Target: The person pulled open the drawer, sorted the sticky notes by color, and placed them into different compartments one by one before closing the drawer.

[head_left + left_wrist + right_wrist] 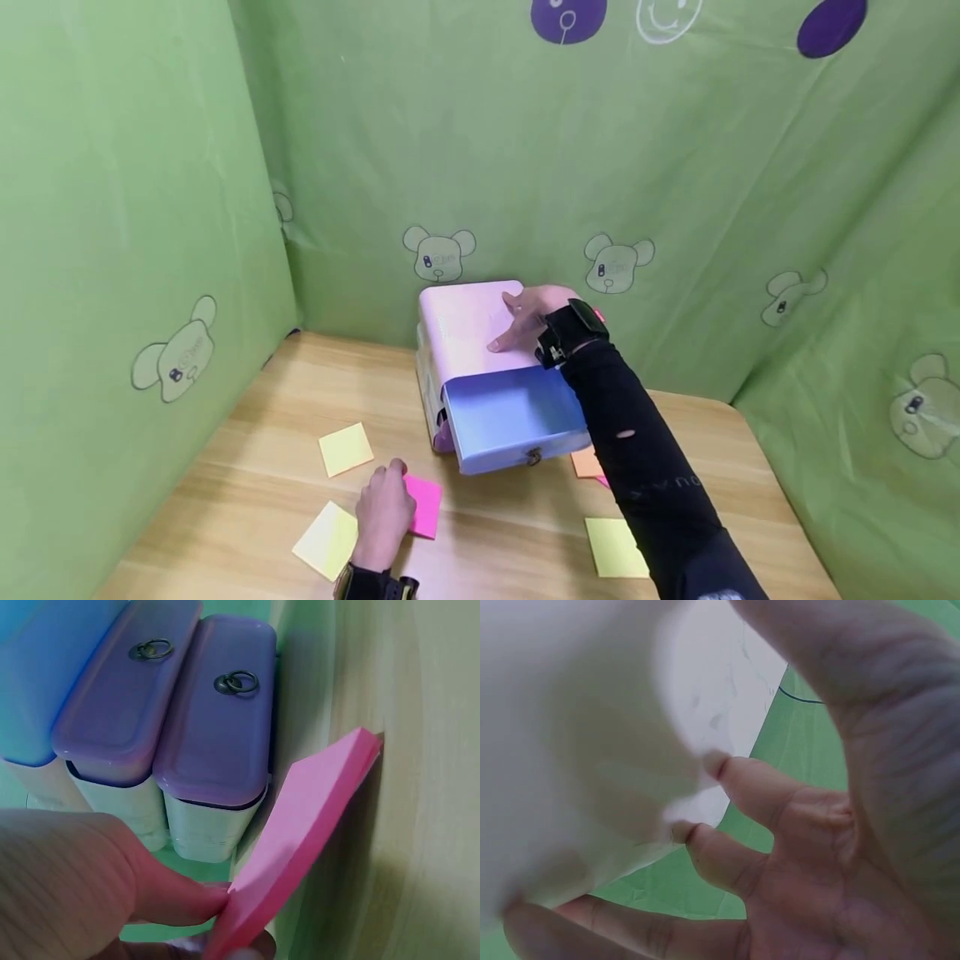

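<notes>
My left hand (384, 512) pinches a pink sticky note pad (426, 507) between thumb and fingers; in the left wrist view the pad (300, 817) stands tilted, its far edge close over the table. Beyond it is a small drawer cabinet with a pink top (465, 333). Its blue top drawer (491, 460) is pulled out and shows a bare inside. Two purple drawers (120, 697) with ring pulls sit pushed in below. My right hand (531, 315) rests with spread fingers on the cabinet's top; in the right wrist view, fingertips (718, 763) touch its pale surface.
Two yellow note pads (346, 450) lie left of the cabinet on the wooden table (480, 567). Another yellow pad (615, 546) lies at right, below an orange pad (587, 463) partly covered by the right arm. Green cloth (510, 150) surrounds the table closely behind the cabinet.
</notes>
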Demonstrator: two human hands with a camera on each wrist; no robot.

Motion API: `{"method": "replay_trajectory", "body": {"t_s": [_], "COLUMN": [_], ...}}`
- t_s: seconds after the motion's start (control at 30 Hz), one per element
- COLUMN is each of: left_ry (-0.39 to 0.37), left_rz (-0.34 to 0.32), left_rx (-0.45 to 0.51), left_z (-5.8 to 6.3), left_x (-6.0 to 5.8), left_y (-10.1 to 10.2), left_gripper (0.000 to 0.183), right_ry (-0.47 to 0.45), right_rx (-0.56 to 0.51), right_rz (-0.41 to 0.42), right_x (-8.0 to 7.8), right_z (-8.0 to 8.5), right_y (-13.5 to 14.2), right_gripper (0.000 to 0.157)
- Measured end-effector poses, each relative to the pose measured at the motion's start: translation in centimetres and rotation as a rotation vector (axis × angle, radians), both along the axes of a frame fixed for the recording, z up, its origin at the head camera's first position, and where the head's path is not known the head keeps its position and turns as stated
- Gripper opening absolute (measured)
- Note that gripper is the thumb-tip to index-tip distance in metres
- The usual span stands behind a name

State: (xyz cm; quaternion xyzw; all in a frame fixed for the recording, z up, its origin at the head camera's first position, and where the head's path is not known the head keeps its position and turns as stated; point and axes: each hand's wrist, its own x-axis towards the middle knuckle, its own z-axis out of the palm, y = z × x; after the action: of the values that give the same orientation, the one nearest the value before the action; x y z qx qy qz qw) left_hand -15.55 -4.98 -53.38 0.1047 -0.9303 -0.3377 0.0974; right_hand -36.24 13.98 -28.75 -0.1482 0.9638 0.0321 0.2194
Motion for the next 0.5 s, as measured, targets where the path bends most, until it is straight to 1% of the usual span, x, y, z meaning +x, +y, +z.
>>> {"method": "replay_trajectory", "body": {"t_s": [0.1, 0.17, 0.3, 0.4, 0.5], "left_ry": [0.009, 0.017, 0.039, 0.068, 0.117], "left_rz": [0.004, 0.006, 0.01, 0.019, 0.031], "left_rx": [0.051, 0.083, 0.153, 0.186, 0.198], "left_z": [0.26, 0.16, 0.42, 0.61, 0.79], "left_x": [-0.26, -0.21, -0.07, 0.11, 0.27], "left_y": [-0.21, -0.27, -0.42, -0.4, -0.34], "left_gripper": [0.022, 0.021, 0.022, 0.022, 0.023], "right_ry": [-0.007, -0.01, 0.006, 0.002, -0.002], "right_rx": [-0.009, -0.011, -0.023, -0.027, -0.03], "right_rz": [0.003, 0.014, -0.002, -0.013, -0.014], "right_x": [0.04, 0.2, 0.32, 0.3, 0.34], "right_z": [0.34, 0.17, 0.12, 0.08, -0.04], "right_y": [-0.08, -0.05, -0.11, -0.06, 0.06], "right_gripper": [0.121, 0.12, 0.119, 0.121, 0.121]}}
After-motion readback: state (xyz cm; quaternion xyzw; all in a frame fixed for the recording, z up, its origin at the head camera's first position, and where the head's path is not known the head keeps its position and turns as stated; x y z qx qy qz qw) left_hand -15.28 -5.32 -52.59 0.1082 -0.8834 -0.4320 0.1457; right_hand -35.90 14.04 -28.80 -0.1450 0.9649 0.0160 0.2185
